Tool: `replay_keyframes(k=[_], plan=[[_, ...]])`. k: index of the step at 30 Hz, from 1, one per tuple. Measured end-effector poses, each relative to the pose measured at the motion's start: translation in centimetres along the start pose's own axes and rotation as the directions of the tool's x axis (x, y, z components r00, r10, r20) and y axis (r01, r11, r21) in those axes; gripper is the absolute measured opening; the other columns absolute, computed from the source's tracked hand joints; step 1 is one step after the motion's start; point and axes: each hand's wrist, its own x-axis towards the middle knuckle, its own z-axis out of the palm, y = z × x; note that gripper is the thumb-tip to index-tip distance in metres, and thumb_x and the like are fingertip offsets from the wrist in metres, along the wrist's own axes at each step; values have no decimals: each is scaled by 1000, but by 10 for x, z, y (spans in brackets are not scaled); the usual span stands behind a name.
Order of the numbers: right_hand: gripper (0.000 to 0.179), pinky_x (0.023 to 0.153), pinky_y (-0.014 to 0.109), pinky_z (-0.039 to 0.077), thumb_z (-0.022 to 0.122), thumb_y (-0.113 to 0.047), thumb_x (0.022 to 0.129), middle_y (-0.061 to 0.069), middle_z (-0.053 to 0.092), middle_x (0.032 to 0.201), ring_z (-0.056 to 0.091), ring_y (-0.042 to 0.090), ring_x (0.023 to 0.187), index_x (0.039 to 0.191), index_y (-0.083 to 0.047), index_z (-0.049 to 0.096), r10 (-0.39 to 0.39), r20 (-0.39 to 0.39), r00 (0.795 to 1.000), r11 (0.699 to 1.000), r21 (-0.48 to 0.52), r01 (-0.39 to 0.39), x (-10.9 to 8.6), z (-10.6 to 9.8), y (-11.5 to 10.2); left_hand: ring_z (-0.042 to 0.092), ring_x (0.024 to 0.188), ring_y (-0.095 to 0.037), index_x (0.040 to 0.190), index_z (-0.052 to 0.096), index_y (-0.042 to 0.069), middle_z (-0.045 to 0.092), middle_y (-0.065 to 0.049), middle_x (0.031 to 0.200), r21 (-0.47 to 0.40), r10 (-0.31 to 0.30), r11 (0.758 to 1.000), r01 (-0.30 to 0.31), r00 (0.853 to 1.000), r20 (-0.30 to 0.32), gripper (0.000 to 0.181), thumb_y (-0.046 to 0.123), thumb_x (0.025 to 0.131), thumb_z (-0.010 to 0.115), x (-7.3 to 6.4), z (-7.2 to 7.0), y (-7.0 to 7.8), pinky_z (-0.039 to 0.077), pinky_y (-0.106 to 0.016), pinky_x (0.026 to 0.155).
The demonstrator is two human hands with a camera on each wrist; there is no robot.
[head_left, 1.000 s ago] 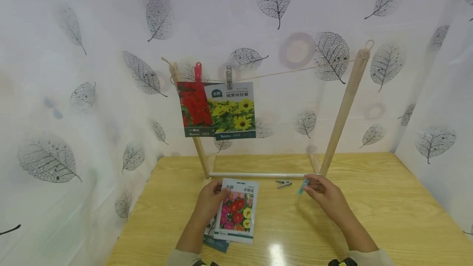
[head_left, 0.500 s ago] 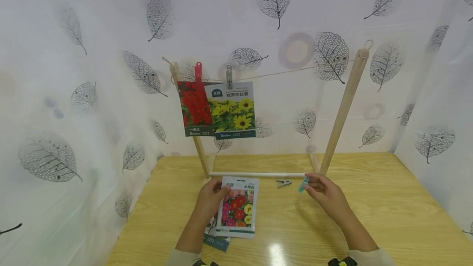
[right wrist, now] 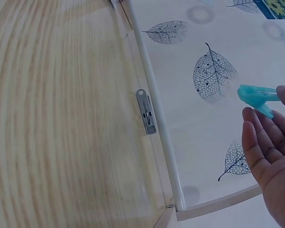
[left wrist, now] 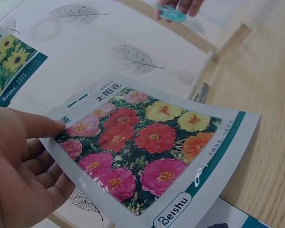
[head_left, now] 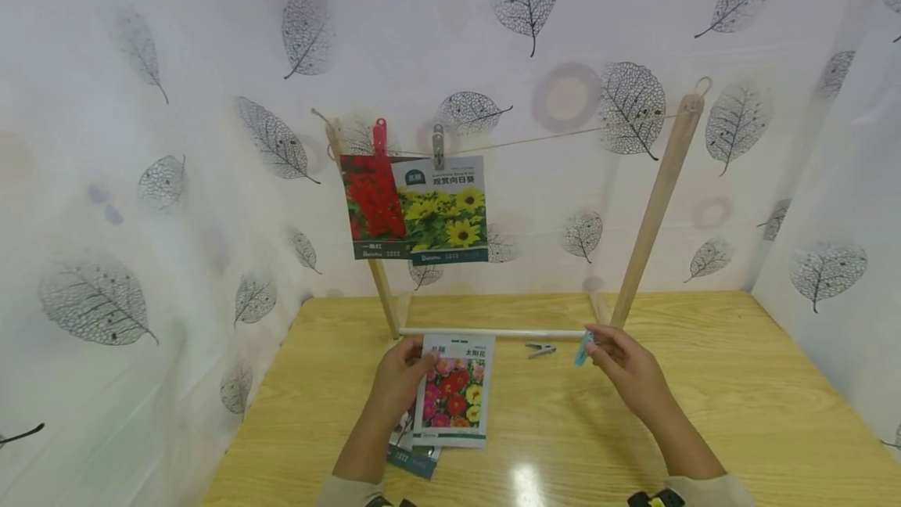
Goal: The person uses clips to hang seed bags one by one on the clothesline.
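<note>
In the head view, my left hand (head_left: 400, 378) pinches a flower seed packet (head_left: 454, 393) by its upper left edge, thumb on the front. Pink, red and yellow blooms are printed on that packet, and it is tilted above the table in the left wrist view. Partly covered by it, another packet (head_left: 414, 460) with a dark green lower band lies on the table. Farther right, the thumb and fingers of my right hand (head_left: 629, 370) pinch a teal clothespin (right wrist: 254, 95). The clothespin is held in the air near the right end of a white rod (head_left: 493, 332).
A wooden frame (head_left: 658, 210) stands at the back with a string (head_left: 549, 137) across its top. A red clothespin (head_left: 380, 135) and a grey one (head_left: 438, 145) hold a red-flower packet (head_left: 369, 206) and a sunflower packet (head_left: 450, 213). Another grey clothespin (head_left: 540, 350) lies on the table.
The packet in my left hand has tipped so its lower edge sits higher. My right hand has shifted slightly right and up, turning the teal clothespin a little.
</note>
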Motion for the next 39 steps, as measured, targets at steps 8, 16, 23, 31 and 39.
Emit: replay_keyframes(k=[8, 16, 23, 31, 39], plan=[[36, 83, 13, 54, 58, -18, 103, 9, 69, 108, 64, 0, 96, 138, -9, 57, -29, -11, 1000, 999, 13, 29, 3, -3, -4, 62, 90, -17, 120, 66, 9, 69, -7, 105, -24, 37, 999, -37, 999, -12, 31, 29, 97, 66, -3, -1, 8, 54, -38, 84], [35, 86, 10, 52, 60, -18, 103, 8, 70, 106, 64, -3, 95, 136, -8, 59, -41, -33, 999, 999, -25, 41, 5, -7, -7, 63, 89, -16, 113, 68, 8, 70, -8, 103, -29, 86, 996, -86, 996, -19, 24, 26, 97, 66, -2, 1, 11, 53, -31, 82], [35, 89, 7, 48, 59, -15, 103, 8, 70, 107, 64, -3, 96, 137, -7, 58, -67, -40, 997, 997, -25, 67, 7, -10, -11, 64, 97, -16, 117, 67, 13, 69, -5, 110, -28, 82, 996, -83, 997, -12, 26, 31, 98, 65, -1, 3, 11, 53, -31, 88], [36, 88, 7, 48, 60, -16, 103, 9, 69, 109, 63, -4, 96, 137, -6, 57, -69, -49, 996, 997, -25, 68, 11, -12, -18, 64, 97, -15, 117, 67, 11, 70, -7, 112, -41, 110, 993, -111, 994, -28, 27, 29, 98, 65, -2, 4, 15, 53, -29, 87], [38, 87, 7, 48, 59, -19, 103, 7, 70, 109, 62, -8, 97, 140, -9, 56, -58, -58, 997, 996, -73, 54, 11, -15, -24, 64, 96, -16, 118, 66, 11, 70, -6, 110, -76, 142, 987, -144, 989, -35, 28, 31, 98, 65, -4, 6, 17, 56, -38, 91]])
